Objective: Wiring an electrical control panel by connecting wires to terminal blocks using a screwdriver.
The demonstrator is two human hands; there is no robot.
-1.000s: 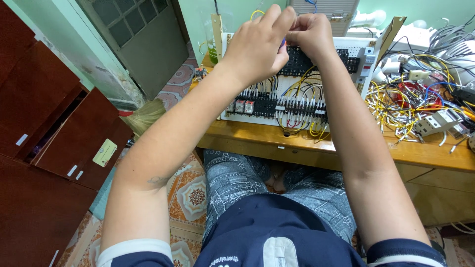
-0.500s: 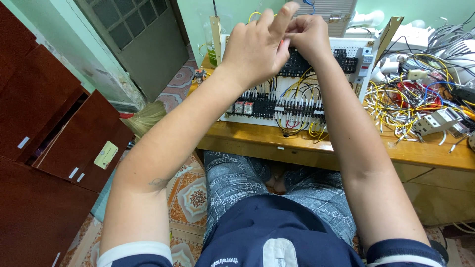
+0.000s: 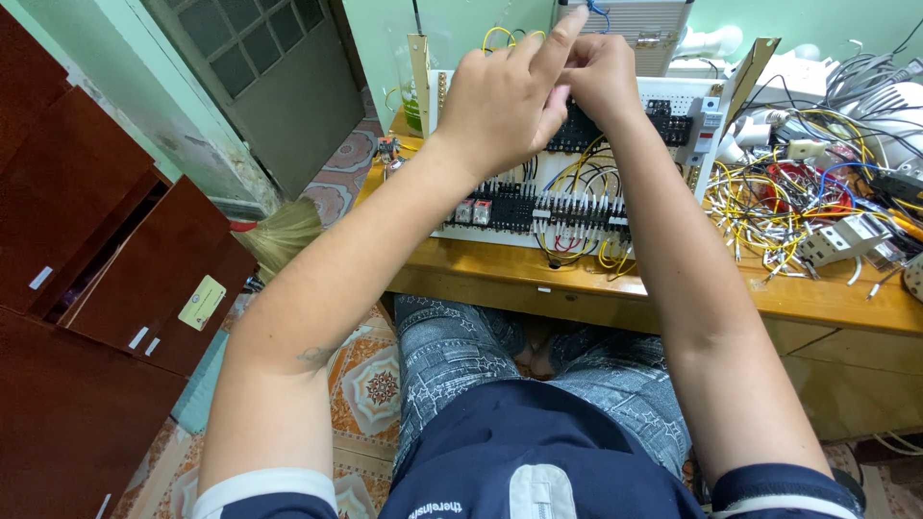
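- White wiring panel [image 3: 673, 101] stands upright ahead; both hands meet at its top edge.
- Left hand [image 3: 500, 106] covers right hand [image 3: 601, 77], fingers pinched; grip contents hidden.

A straw broom [image 3: 281, 235] leans beside the dark red cabinet [image 3: 87, 288].

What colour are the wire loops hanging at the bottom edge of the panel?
Mostly yellow wire loops, with a little red among them, on the white panel; head view.

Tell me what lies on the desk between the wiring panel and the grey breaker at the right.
In the head view, a tangled heap of loose yellow, red and blue wires lies between the wiring panel and the grey breaker.
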